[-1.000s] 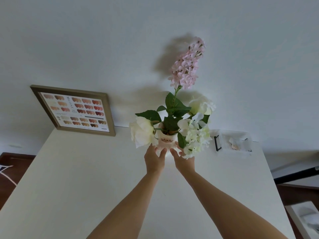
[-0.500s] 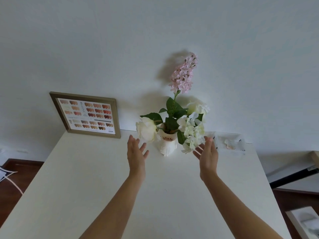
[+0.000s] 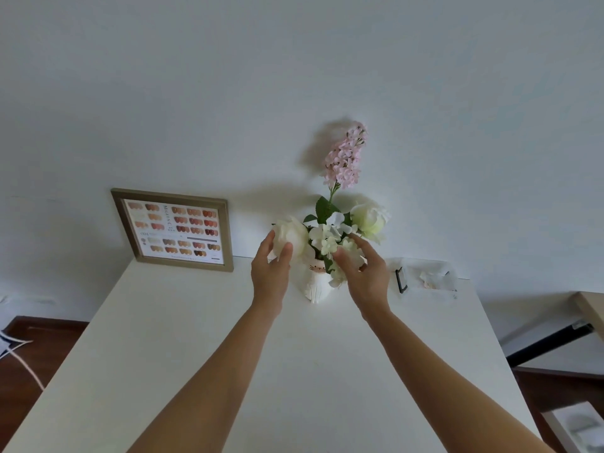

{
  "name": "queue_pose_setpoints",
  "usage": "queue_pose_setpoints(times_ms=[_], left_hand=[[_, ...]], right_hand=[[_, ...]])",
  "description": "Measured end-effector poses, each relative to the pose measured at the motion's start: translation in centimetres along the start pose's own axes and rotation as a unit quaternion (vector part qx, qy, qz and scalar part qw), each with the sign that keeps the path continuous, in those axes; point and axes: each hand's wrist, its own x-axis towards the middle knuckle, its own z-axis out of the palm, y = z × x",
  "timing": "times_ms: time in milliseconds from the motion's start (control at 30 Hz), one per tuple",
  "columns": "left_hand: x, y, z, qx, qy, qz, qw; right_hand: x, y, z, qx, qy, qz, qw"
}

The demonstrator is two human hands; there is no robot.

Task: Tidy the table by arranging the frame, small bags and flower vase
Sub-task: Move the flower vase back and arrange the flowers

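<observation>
A small white flower vase (image 3: 316, 285) stands upright at the back middle of the white table (image 3: 196, 338), holding white blooms and a tall pink flower spike (image 3: 345, 156). My left hand (image 3: 270, 269) cups the white rose (image 3: 291, 236) on the vase's left, thumb and fingers around it. My right hand (image 3: 365, 271) touches the white blossoms on the vase's right, fingers curled among them. A gold frame (image 3: 176, 229) with colour swatches leans against the wall at the back left. Clear small bags (image 3: 425, 276) lie flat at the back right.
The table backs onto a plain white wall. A dark wooden floor shows on both sides, with a cable at the left (image 3: 19, 358). Another pale table edge (image 3: 591, 308) and a black bar sit to the right; a white box (image 3: 578, 426) lies on the floor.
A second ago both hands held the vase lifted. Half a second ago it stood on the table and the hands were apart and open. Now both hands have closed in on the flowers.
</observation>
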Motion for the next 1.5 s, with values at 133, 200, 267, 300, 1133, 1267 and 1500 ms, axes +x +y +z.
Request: queue_pose_setpoints(times_ms=[133,200,267,300,1133,1267,1500], left_hand=[[1.3,0.4,0.1,0.092,0.015,0.023,0.995],[1.9,0.4,0.2,0.123,0.011,0.040,0.992],[2.3,0.3,0.2,0.146,0.008,0.045,0.988],[2.4,0.2,0.2,0.154,0.007,0.045,0.987],[8.9,5.9,7.7,0.289,-0.158,0.138,0.934],[8.9,5.3,9.0,0.283,-0.174,0.130,0.934],[9.3,6.0,8.5,0.228,-0.114,0.145,0.956]], right_hand=[[0.2,0.6,0.5,-0.038,-0.009,0.014,0.999],[0.3,0.9,0.7,-0.047,-0.007,0.013,0.999],[0.5,1.1,0.8,-0.058,-0.008,0.014,0.998],[0.5,1.2,0.8,-0.061,-0.010,0.015,0.998],[7.7,2.3,-3.2,0.151,0.009,0.138,0.979],[8.1,2.0,-2.9,0.157,-0.008,0.118,0.980],[8.6,1.0,-2.2,0.112,0.002,0.089,0.990]])
